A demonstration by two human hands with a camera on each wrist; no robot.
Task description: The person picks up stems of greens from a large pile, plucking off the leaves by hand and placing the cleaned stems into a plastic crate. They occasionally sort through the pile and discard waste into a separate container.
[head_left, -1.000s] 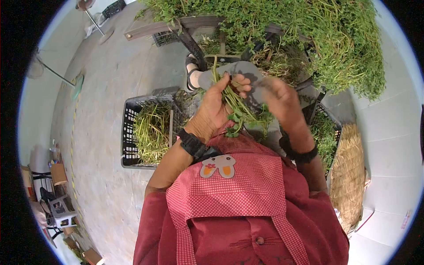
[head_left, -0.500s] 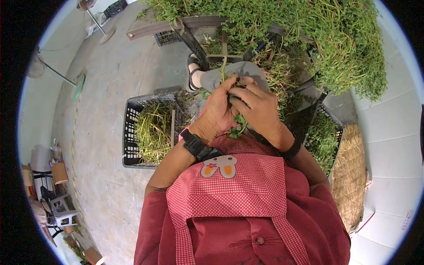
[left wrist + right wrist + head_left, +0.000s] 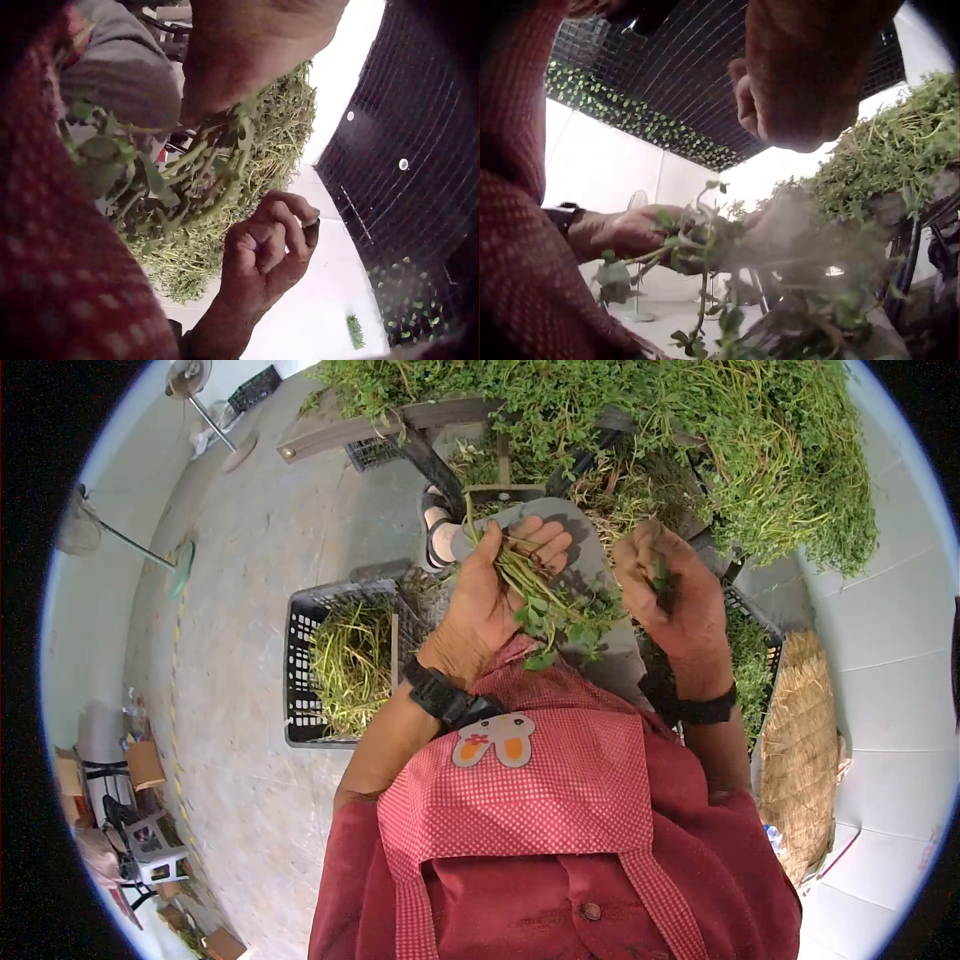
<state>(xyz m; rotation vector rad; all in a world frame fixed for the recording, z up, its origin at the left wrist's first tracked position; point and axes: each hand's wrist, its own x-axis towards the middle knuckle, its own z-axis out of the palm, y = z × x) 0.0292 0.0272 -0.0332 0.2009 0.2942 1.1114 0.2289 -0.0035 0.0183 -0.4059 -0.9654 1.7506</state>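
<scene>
In the head view my left hand holds a small bunch of leafy green stems, thumb laid across them and fingers half curled below. The bare stem ends point away from me; the leafy ends hang over the lap toward the right. Apart from the bunch, to its right, my right hand is raised with its fingers curled in around a small scrap of greenery. The left wrist view shows that right hand with bent fingers, while the right wrist view shows leaves in front of the left hand.
A table ahead is heaped with green plants. One black crate of cut stems stands at the left; another crate with greens is at the right, beside a straw mat. Plant scraps lie under the table.
My right hand came over to the bunch in the left hand, then drew back to the right with fingers curled. The left hand kept hold of the stems and stayed nearly in place.
</scene>
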